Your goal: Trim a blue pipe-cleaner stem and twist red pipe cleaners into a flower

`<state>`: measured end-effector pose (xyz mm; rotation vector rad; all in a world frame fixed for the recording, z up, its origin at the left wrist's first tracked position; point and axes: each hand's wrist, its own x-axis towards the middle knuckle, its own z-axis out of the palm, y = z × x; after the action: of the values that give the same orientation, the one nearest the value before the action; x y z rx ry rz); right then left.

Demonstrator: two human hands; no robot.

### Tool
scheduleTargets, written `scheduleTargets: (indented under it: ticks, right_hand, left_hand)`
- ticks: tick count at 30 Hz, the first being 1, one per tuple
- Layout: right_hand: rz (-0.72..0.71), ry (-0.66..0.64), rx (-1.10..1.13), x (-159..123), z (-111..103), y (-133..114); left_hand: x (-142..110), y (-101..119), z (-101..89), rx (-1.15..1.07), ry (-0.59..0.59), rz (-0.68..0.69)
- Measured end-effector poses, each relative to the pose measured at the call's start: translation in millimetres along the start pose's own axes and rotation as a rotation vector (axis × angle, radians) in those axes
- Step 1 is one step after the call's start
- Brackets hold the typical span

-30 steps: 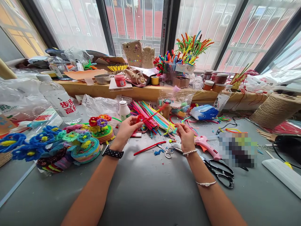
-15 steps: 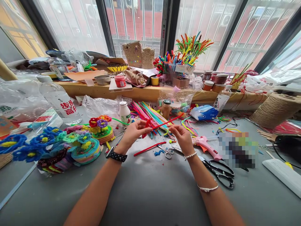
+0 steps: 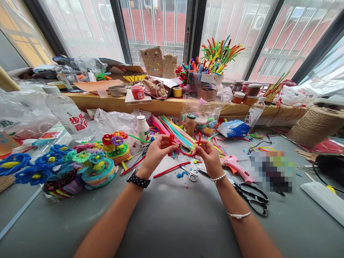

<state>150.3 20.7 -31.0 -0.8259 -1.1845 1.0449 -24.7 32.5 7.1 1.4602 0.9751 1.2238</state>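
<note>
Above the middle of the grey table, my left hand (image 3: 160,152) pinches a red pipe cleaner (image 3: 186,154) that is bent into loops at its end. My right hand (image 3: 206,156) grips the other end, where a small loop stands up over the fingers. Between the hands the pipe cleaner sags slightly. Below them on the table lies another red pipe cleaner (image 3: 171,170), with small scissors (image 3: 192,174) and blue fuzz scraps (image 3: 182,174) beside it. A third red piece (image 3: 133,165) shows partly behind my left wrist.
Pipe-cleaner flowers (image 3: 37,175) fill the left side. A pink glue gun (image 3: 238,168) and large black-handled scissors (image 3: 254,199) lie right of my right hand. Behind are a bundle of pipe cleaners (image 3: 169,125), a white bottle (image 3: 142,128), a brown jar (image 3: 190,124) and a twine spool (image 3: 311,125).
The red pipe cleaner's free end, which stuck out to the upper right, is now curled into a loop in my right hand. My right hand has closed on it; my left shifted slightly right.
</note>
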Motion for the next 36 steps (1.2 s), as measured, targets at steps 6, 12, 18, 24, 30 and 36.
scheduleTargets:
  ticks: [6,12,18,24,30,36]
  right_hand:
    - [-0.07,-0.04,-0.25,-5.4,5.2,-3.2]
    - [-0.205,-0.101,-0.616,-8.4,7.7,-6.5]
    - [-0.253,-0.132,-0.747,-8.6,8.0,-7.5]
    - [-0.297,-0.159,-0.796,-8.6,9.2,-6.8]
    - [-0.322,-0.168,-0.825,-7.8,9.2,-6.4]
    - [-0.425,-0.136,-0.944,-9.1,7.7,-1.3]
  left_hand:
    - [-1.7,-10.6,6.9,-0.022,-0.05,0.057]
    - [-3.1,-13.2,10.7,-0.039,-0.056,0.089]
    - [-4.1,-10.0,10.8,-0.022,-0.041,0.11]
    - [-3.3,-11.4,9.4,-0.003,-0.025,0.103]
    - [-3.3,-11.9,9.8,0.044,-0.006,0.099]
    - [-1.9,-10.4,5.7,0.096,0.126,0.06]
